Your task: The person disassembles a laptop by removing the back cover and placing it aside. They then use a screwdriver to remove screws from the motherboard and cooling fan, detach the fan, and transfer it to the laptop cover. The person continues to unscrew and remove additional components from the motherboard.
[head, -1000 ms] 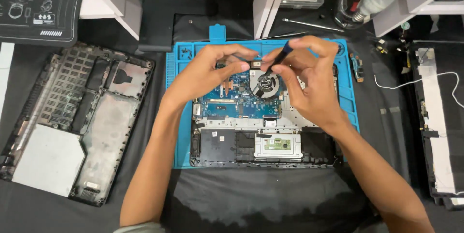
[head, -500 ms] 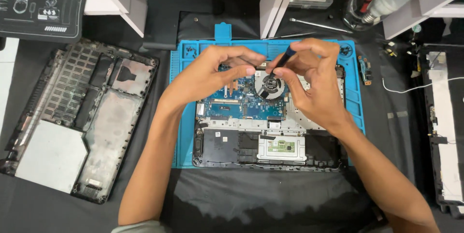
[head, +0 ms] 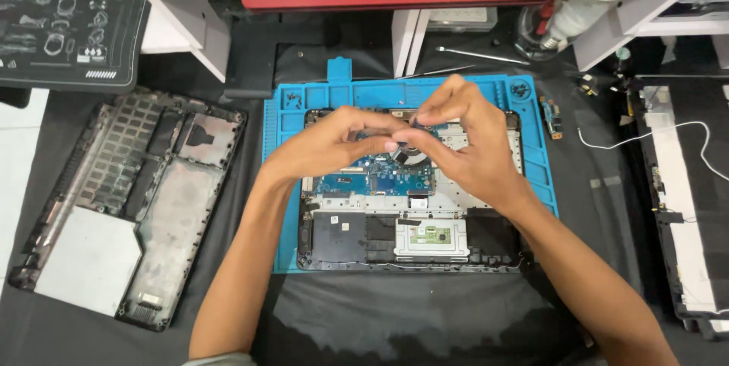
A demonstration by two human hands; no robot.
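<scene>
Since a second ago both hands have been drawn closer over the fan of the opened laptop chassis on the blue silicone mat, left hand fingertips pinched beside a slim dark tool, right hand clenched around it; fan work judged underway, steady fine pressure needed.

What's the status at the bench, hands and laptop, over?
Left hand and right hand meet over the opened laptop, pinching a thin dark tool above the fan. Laptop sits on blue mat. Nothing blocking.
</scene>
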